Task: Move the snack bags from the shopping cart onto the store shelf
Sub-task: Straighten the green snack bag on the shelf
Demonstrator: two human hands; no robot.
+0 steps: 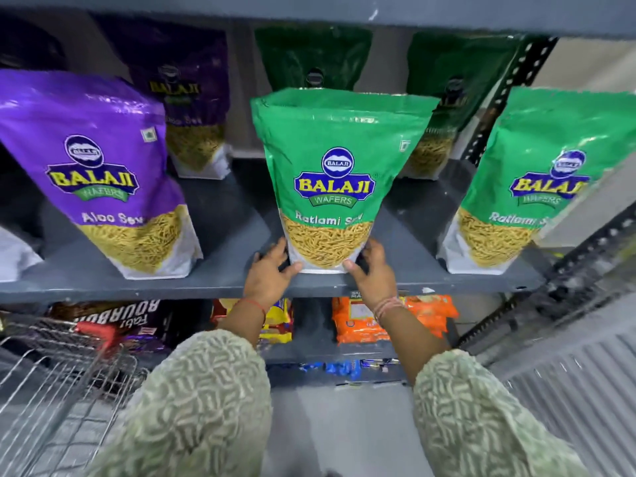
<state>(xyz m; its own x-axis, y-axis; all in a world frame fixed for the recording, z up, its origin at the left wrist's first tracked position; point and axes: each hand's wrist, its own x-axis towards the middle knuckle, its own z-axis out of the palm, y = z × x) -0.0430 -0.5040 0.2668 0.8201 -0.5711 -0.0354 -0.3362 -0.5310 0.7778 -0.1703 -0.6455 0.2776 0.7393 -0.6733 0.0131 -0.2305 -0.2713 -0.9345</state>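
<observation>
A green Ratlami Sev snack bag (334, 173) stands upright at the middle of the grey store shelf (227, 284), near its front edge. My left hand (270, 275) grips the bag's lower left corner and my right hand (371, 275) grips its lower right corner. A purple Aloo Sev bag (99, 173) stands to the left and a second green bag (530, 180) to the right. More purple and green bags stand behind them in the shade. The wire shopping cart (58, 383) is at the lower left; its inside is mostly out of view.
A perforated dark shelf upright (509, 94) rises at the right. The shelf below holds orange packs (361, 321), yellow packs (278, 321) and dark biscuit boxes (130, 321). Blue packets (340, 368) lie lower still. A ribbed metal surface (578, 373) is at the right.
</observation>
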